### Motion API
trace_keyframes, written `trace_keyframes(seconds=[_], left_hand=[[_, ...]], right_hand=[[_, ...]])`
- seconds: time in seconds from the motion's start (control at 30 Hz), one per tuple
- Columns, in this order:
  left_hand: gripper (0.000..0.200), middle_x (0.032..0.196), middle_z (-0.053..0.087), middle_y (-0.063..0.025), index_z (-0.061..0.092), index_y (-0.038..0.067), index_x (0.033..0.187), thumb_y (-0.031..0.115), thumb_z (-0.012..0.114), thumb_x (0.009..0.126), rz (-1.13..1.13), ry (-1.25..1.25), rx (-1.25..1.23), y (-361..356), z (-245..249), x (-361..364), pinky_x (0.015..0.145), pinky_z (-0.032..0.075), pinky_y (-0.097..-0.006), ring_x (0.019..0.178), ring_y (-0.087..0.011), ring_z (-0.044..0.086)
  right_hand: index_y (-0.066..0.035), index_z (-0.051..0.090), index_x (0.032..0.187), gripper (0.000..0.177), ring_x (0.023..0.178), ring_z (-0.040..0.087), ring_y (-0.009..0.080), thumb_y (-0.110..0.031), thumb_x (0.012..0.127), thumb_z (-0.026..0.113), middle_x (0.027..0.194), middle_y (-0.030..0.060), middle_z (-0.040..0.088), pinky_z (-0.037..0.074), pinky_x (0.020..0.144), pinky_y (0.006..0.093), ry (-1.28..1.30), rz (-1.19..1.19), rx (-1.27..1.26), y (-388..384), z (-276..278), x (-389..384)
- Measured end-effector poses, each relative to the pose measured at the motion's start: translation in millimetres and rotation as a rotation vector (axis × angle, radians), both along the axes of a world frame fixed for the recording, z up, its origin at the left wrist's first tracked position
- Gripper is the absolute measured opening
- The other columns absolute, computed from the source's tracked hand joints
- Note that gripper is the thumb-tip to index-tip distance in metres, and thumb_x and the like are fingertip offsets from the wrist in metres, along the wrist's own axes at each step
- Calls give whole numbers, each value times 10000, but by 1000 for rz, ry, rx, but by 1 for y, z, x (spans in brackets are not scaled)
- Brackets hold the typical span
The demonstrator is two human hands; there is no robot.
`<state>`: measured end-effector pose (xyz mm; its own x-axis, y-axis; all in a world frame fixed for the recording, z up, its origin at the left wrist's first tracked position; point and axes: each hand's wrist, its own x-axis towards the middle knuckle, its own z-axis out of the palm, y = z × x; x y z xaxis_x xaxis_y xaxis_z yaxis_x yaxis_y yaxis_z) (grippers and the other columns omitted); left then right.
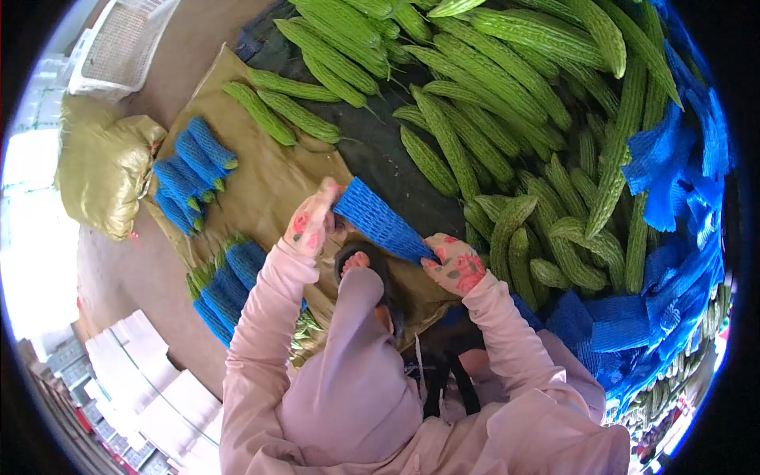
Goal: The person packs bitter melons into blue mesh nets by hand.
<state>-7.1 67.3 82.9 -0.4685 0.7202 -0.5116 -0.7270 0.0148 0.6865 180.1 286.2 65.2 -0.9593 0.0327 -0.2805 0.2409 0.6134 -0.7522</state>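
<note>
A blue foam net sleeve (381,222) is stretched between my hands, slanting down to the right. My left hand (314,222), in a floral glove, holds its upper left end. At the lower right end, my right hand (456,264) pinches it, also in a floral glove. Whether anything is inside the sleeve I cannot tell. Loose green bitter gourds (514,87) lie heaped at the upper right. Blue-sleeved gourds (188,170) rest in a group on the left, with another sleeved group (229,289) below, partly hidden by my left arm.
Empty blue net sleeves (625,324) pile up at the right. Brown sheeting (269,178) covers the ground. A white crate (123,47) and a tied golden sack (103,166) stand at the upper left. White boxes (150,372) are at the lower left.
</note>
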Motion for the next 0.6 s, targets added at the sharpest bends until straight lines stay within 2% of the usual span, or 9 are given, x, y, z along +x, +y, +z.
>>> trace_keyframes(seconds=[0.07,0.2,0.27,0.33,0.37,0.4,0.47,0.5,0.6], left_hand=[[465,913,623,-9,602,37,1087,461,580,896,-64,199,-270,-2,11,4,620,428,-224,747,-96,561],[225,846,577,31,600,47,1025,239,603,907,42,127,-260,5,26,15,600,412,-192,720,-61,529],[225,839,569,37,594,51,1021,244,606,906,134,247,-295,8,30,24,596,409,-197,716,-55,523],[225,833,560,44,588,55,1016,249,610,905,230,367,-326,11,37,34,592,406,-202,712,-50,516],[218,844,564,38,590,44,1010,236,602,909,112,347,-299,13,44,43,610,409,-201,726,-54,516],[211,855,568,31,593,32,1005,223,594,913,-6,324,-270,16,48,53,628,413,-199,740,-58,515],[150,924,598,-3,598,28,1035,127,567,926,-47,414,-108,22,41,69,736,454,-234,813,-85,546],[146,913,603,4,612,36,1025,135,574,924,1,312,-136,18,40,71,733,442,-229,810,-74,537],[147,905,617,8,626,47,987,175,582,930,360,43,-18,7,38,67,691,440,-229,781,-72,543]], right_hand=[[-86,616,1020,259,933,604,340,-176,778,625,991,131,615,493,805,422,-42,8,21,-3,-2,-5],[-62,584,1108,360,993,562,373,-155,767,653,1059,156,587,461,845,428,45,33,201,-9,5,-21],[-21,480,1283,600,1176,478,380,-187,750,701,1276,202,491,401,980,425,267,-242,356,-22,20,-28],[55,340,1375,805,1295,387,370,-259,751,741,1391,271,370,312,1083,414,269,-259,-152,-35,34,-29],[49,277,1413,896,1326,352,325,-279,744,774,1411,249,353,276,1105,396,118,-371,-647,-46,48,-31],[43,235,1433,897,1295,390,248,-239,764,763,1418,195,353,343,1059,356,78,-443,-1083,-61,50,-32],[43,326,1399,709,1174,499,175,-163,829,693,1323,155,473,419,986,307,-54,-652,-1470,-69,66,-34],[43,326,1399,709,1174,499,175,-163,829,693,1323,155,473,419,986,307,-42,-648,-1463,-62,65,-38],[23,568,1207,301,887,625,138,-36,918,510,1009,65,645,492,868,274,-103,-505,-1184,-48,47,-31]])
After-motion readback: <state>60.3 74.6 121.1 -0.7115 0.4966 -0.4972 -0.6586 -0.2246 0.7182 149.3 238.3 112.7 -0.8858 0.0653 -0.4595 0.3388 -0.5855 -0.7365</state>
